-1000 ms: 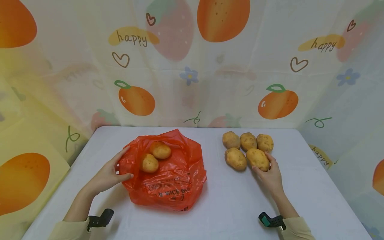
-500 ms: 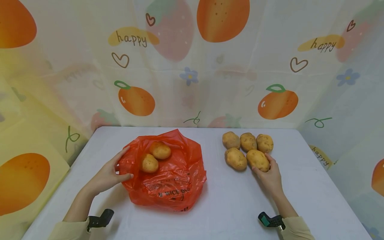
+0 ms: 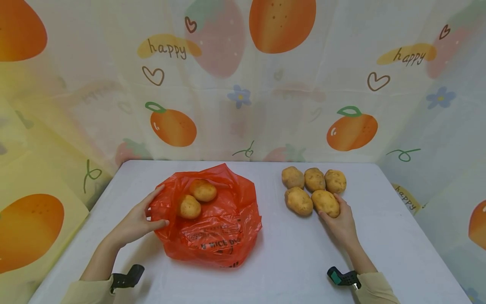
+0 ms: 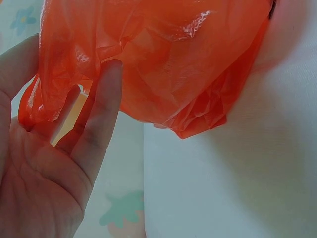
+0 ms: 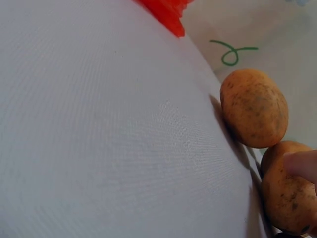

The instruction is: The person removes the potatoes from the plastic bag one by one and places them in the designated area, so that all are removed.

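A red plastic bag (image 3: 224, 240) lies spread with its mouth wide on the left of the table. Two potatoes (image 3: 203, 190) are inside it. My left hand (image 3: 134, 223) holds the bag's left rim, thumb at the front; in the left wrist view the thin plastic hangs around the fingers (image 4: 106, 104). To the right, my right hand (image 3: 343, 221) grips the front right potato (image 3: 325, 203) between thumb and fingers. Another potato (image 3: 298, 202) sits beside it, with a row of three potatoes (image 3: 314, 179) behind. In the right wrist view a fingertip (image 5: 303, 165) touches a potato.
A white cloth covers the table (image 3: 273, 253). Behind it hangs a fruit-patterned curtain (image 3: 265, 118), which also runs along both sides. Bare cloth lies between the bag and the potatoes. Each wrist wears a black camera (image 3: 129, 276).
My right hand has shifted very slightly left on the potato. The left hand and the bag stay as they were.
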`<state>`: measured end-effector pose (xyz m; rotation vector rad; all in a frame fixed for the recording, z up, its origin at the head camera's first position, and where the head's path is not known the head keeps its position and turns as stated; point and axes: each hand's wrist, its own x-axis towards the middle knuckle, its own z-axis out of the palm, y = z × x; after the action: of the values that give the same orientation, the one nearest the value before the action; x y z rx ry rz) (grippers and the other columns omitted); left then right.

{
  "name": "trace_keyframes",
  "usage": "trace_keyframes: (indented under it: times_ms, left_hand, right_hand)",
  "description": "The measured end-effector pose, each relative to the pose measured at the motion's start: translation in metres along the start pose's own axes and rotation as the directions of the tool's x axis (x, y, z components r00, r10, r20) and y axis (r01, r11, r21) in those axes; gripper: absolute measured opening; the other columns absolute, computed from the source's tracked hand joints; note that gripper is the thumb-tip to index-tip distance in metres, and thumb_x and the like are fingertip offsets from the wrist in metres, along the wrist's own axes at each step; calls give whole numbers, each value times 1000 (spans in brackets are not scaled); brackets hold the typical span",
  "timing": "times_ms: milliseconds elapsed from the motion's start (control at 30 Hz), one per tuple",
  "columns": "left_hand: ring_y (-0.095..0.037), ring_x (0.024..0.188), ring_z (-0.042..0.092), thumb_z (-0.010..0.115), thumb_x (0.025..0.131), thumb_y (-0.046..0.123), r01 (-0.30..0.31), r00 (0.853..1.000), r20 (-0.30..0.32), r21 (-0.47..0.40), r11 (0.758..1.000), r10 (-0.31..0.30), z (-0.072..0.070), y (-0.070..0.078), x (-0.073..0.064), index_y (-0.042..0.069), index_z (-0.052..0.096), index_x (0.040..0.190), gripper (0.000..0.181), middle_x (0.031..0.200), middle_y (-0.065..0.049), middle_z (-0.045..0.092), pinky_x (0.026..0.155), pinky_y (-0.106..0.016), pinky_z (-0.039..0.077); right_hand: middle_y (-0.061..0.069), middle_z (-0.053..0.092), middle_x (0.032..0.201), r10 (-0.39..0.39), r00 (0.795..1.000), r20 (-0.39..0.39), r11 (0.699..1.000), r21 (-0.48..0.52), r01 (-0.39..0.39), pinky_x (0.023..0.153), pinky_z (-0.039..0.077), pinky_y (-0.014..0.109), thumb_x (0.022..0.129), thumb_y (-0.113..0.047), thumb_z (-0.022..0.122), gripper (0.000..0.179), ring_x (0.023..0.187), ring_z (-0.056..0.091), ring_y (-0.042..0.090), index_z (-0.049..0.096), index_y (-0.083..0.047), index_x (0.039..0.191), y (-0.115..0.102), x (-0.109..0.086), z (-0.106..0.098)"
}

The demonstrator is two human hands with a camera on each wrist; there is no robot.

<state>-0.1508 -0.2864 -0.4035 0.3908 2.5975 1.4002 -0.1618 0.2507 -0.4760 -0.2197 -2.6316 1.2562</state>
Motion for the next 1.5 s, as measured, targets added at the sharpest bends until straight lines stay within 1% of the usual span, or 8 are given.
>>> trace_keyframes:
  times_ms: [100,400,767,900,1067,1200,1333,1500]
  left_hand:
    - [-35,108,42,69,74,22,-3,1000,-1,4,1000,3,0,0,1,33,15,138,85,133,-10,30,68,-31,52]
    - [-35,110,41,69,74,23,3,1000,3,25,1000,-3,-1,1,3,34,15,138,85,133,-10,30,69,-33,52]
    - [-36,111,40,69,73,23,16,1000,3,25,1000,-16,-1,4,3,35,16,138,84,134,-10,29,71,-37,51]
    - [-36,111,40,69,73,23,16,1000,6,16,1000,-16,-1,4,3,35,16,138,85,134,-10,29,70,-35,52]
    - [-36,111,40,69,74,22,20,1000,2,20,1000,-20,-2,4,3,35,16,138,85,133,-10,30,70,-36,51]
    - [-35,111,40,69,74,22,17,1000,4,12,1000,-17,-2,4,3,36,16,138,85,134,-10,30,70,-36,52]
    - [-35,111,40,69,74,22,10,1000,5,6,1000,-11,-1,3,3,37,16,137,84,134,-9,29,69,-34,52]
    - [-35,109,42,69,74,22,8,1000,6,0,1000,-8,-1,3,3,36,16,137,85,134,-9,30,68,-33,52]
  right_hand:
    - [28,33,127,-43,999,10,999,-19,43,95,25,53,75,-15,67,74,117,31,41,25,2,134,1,1,0]
    - [31,33,126,-105,994,9,994,-35,105,94,25,55,77,-16,65,72,116,31,44,25,6,133,4,3,-1]
    - [29,32,128,-91,996,9,996,-1,91,93,26,55,79,-19,62,72,117,29,43,23,4,134,1,2,-3]
    - [30,32,127,-76,997,-24,997,-20,76,94,25,55,79,-20,61,69,118,29,43,26,4,133,-1,1,-5]
    - [29,35,125,-95,989,-113,995,-25,93,94,25,55,80,-20,57,61,117,30,42,31,4,130,-11,-1,-8]
    - [23,38,124,-113,978,-176,993,13,117,95,28,51,81,-19,57,56,117,33,36,35,2,128,-22,-4,-10]
    - [19,40,125,-127,972,-198,988,66,143,94,30,48,82,-15,58,53,117,36,33,36,1,128,-35,-8,-10]
    - [15,46,119,-159,956,-245,968,153,200,90,35,47,81,-10,59,45,112,41,27,43,-1,122,-53,-12,-7]
